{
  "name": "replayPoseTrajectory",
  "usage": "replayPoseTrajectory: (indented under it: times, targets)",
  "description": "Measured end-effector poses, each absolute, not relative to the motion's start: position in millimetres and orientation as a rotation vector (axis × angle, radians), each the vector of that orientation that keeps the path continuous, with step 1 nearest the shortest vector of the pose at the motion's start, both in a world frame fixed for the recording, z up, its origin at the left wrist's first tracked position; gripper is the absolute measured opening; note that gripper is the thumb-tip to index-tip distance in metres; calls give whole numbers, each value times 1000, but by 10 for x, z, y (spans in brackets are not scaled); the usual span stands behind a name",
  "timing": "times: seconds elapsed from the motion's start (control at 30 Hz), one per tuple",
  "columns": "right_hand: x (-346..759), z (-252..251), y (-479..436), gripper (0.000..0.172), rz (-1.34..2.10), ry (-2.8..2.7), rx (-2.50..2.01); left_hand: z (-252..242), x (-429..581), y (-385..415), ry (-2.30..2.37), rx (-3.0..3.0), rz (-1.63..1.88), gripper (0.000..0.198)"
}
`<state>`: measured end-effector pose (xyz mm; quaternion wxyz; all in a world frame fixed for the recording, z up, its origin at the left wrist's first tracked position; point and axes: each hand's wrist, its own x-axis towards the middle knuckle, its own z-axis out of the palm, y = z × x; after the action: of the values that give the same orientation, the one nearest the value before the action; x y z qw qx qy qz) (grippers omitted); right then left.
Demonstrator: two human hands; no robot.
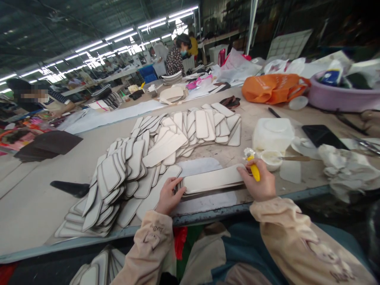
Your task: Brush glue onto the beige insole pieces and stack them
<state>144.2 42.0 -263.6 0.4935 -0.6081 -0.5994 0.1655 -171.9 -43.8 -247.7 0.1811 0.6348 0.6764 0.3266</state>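
Note:
Long off-white panels with dark edges form a short stack (212, 180) at the table's front edge. The thumb and fingers of my left hand (170, 194) grip the stack's left end. My right hand (261, 180) is closed around a yellow-handled tool (254, 169), whose head is clumped with white; I cannot make out its exact kind. That hand's fingertips also touch the right end of the top panel. A large spread-out pile of similar panels (113, 172) lies to the left and behind. Just right of the tool is a small white bowl (270, 160) with a wooden-handled stick (295, 158) across it.
Beyond the bowl stand a white plastic container (273, 133) and a dark phone-like slab (323, 136). Crumpled white cloth or paper (346, 168) lies at right. An orange bag (273, 88) and a purple basin (344, 95) sit behind. Co-workers (177, 57) are farther off.

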Motion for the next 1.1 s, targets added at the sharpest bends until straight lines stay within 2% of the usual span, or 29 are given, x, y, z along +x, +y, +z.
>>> replayPoseTrajectory:
  times: [0.2,0.4,0.73,1.1]
  targets:
    - [1436,-2652,431,31,382,-1479,-1496,-2557,-1699,-445,1909,1866,1004,38]
    - [1411,-2598,435,31,365,-1484,-1519,-2637,-1665,-498,1811,2033,1174,21]
    - [1392,-2504,413,24,303,-1561,-1569,-2688,-1653,-560,1792,2187,1231,21]
    - [1384,-2537,365,19,-79,-1848,-1616,-2696,-1646,-556,1823,2265,1247,19]
